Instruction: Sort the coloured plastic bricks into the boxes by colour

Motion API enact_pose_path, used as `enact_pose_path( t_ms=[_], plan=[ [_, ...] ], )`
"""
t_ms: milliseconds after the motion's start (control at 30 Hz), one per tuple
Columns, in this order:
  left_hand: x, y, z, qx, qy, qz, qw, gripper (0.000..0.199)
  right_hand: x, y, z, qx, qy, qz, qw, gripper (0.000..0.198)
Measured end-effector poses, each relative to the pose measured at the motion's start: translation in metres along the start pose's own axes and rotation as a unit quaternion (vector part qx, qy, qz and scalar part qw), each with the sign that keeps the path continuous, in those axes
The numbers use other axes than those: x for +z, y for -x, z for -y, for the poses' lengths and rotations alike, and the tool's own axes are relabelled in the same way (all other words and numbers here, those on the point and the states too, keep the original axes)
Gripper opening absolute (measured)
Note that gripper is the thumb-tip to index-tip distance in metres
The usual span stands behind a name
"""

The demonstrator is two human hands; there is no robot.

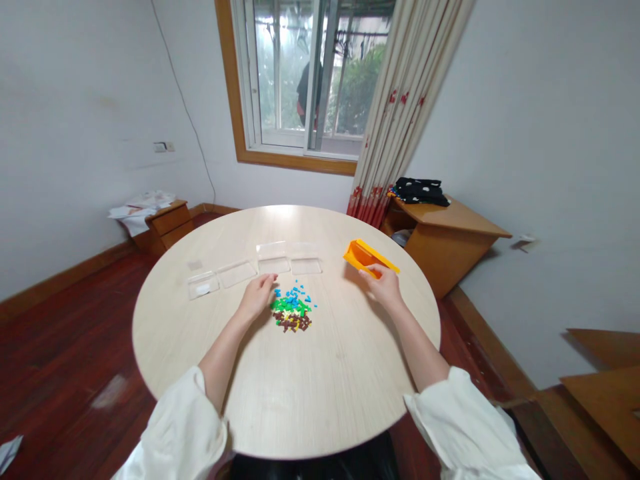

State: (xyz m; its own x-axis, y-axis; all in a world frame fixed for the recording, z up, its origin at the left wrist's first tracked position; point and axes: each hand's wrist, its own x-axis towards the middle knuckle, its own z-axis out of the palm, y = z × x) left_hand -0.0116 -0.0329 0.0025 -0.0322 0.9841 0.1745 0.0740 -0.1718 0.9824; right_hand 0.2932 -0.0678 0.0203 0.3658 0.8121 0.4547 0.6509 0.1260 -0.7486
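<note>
A small pile of building bricks point(291, 308) lies on the round table, blue at the far side, green in the middle, brown with some yellow nearest me. Just left of the pile is my left hand point(258, 295), its fingers drawn together close to the blue bricks. Whatever is in those fingers, if anything, is hidden. My right hand point(384, 285) grips the near side of an orange open-topped box point(373, 255), tilted at the table's right side. Beyond my left hand, several clear plastic boxes point(237, 273) stand in a curved row.
The round pale wooden table point(320, 387) has its near edge close to my body. Past its right rim stands a wooden desk point(440, 240) with dark folded cloth point(423, 191). A small cabinet point(170, 227) with papers is behind left. A window and curtain point(395, 113) are ahead.
</note>
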Motion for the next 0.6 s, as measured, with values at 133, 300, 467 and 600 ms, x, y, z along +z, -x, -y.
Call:
enact_pose_path(
  t_ms=[133,300,467,600],
  plan=[
    [0.006,0.007,0.003,0.01,-0.044,0.054,0.998,0.033,0.005,-0.007,-0.018,-0.006,0.142,0.062,0.988,0.023],
    [0.007,0.011,0.001,0.02,-0.058,0.072,0.996,0.036,0.017,-0.011,-0.016,-0.005,0.223,0.161,0.961,0.011],
    [0.007,0.011,0.0,0.032,-0.071,0.083,0.993,0.033,0.018,-0.024,-0.009,0.038,0.255,0.259,0.931,0.015],
    [0.007,0.01,0.003,0.042,-0.078,0.089,0.992,0.033,0.012,-0.034,-0.009,0.032,0.247,0.303,0.92,0.017]
  ],
)
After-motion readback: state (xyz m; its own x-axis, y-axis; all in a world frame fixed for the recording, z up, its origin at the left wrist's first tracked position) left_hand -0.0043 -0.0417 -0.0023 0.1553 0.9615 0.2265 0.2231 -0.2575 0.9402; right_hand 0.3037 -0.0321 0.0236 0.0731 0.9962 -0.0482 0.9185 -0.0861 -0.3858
